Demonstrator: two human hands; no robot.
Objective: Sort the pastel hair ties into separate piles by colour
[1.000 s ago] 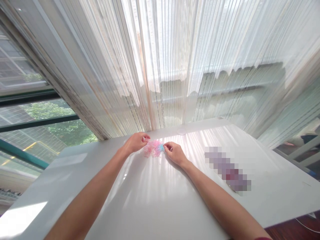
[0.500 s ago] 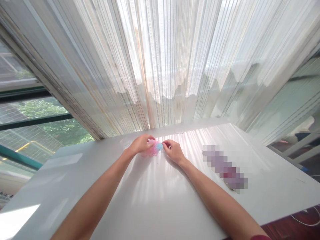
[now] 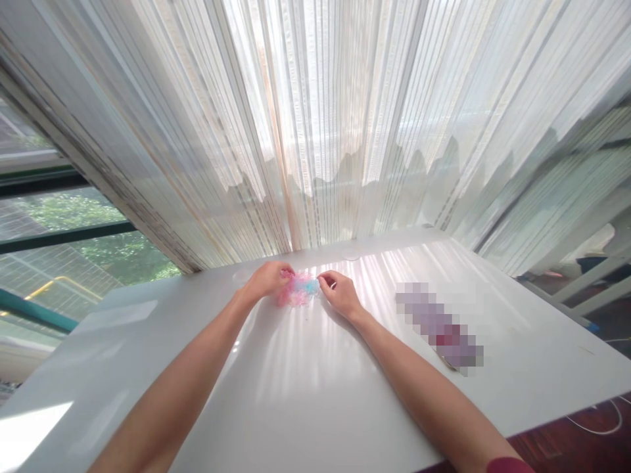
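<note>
A small pink and light-blue bundle (image 3: 298, 289), loose and stringy-looking, lies at the far middle of the white table between my hands; its exact kind is too small to make out. My left hand (image 3: 270, 279) has its fingers curled in on the pink left side of the bundle. At the blue right edge, my right hand (image 3: 341, 293) pinches with thumb and forefinger, its fingertips touching the strands. The blue part stretches in a band towards the right fingertips.
To the right of my right forearm lies a pixelated purple, elongated object (image 3: 438, 328). Pale striped curtains (image 3: 315, 131) hang behind the white table (image 3: 276, 407). A window (image 3: 83, 223) is at the left, and a white cable (image 3: 599, 424) lies below the table's right edge.
My left hand has shifted left, widening the gap between the hands. The blue part, rounder before, is now drawn out sideways. The view has tilted slightly.
</note>
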